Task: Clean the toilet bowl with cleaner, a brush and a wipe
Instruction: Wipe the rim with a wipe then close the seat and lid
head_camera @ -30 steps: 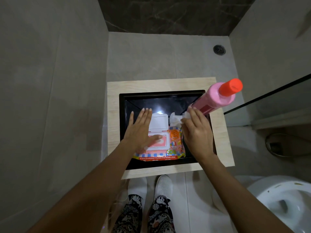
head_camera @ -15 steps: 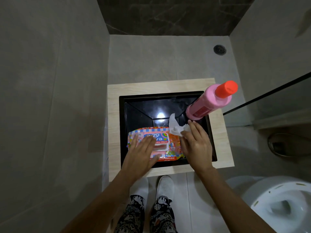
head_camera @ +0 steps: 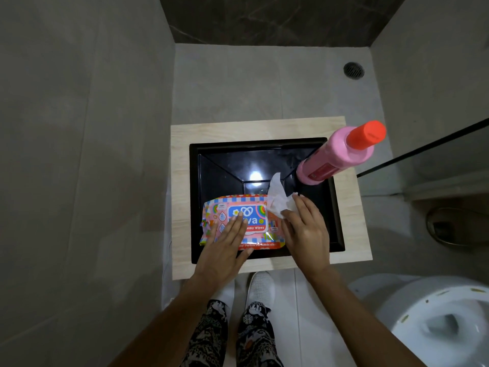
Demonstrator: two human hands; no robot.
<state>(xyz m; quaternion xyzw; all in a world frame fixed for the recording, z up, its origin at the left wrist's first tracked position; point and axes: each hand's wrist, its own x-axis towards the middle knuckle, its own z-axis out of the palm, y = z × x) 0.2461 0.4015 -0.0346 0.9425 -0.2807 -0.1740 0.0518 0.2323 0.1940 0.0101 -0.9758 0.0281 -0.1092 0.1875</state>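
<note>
You stand in a small room with grey walls and a pale tiled floor (head_camera: 238, 83). Low on your right is the white toilet bowl (head_camera: 439, 321), open at the top. A round drain (head_camera: 353, 70) sits in the floor far off, near the back corner.

In front of your feet is a light wooden board (head_camera: 180, 197). On it sits a black tray (head_camera: 336, 223) with shiny sloped sides.

A tall pink cleaner bottle (head_camera: 336, 157) with an orange cap stands in the back right corner of the tray, well apart from your hands.

A bright pack of baby wipes (head_camera: 254, 223) lies flat in the front part of the tray. Its lid looks closed.

Your left hand (head_camera: 225, 250) lies flat on the pack with its fingers straight and close together, pressing down. It has hold of nothing.

Your right hand (head_camera: 304, 229) is just beside the pack, over its right end. Its fingertips pinch a white wipe (head_camera: 277, 200), which sticks up, crumpled, from the right end of the pack. You cannot tell if the wipe is free of the pack.

Your two white shoes (head_camera: 260, 287) point at the board.
</note>
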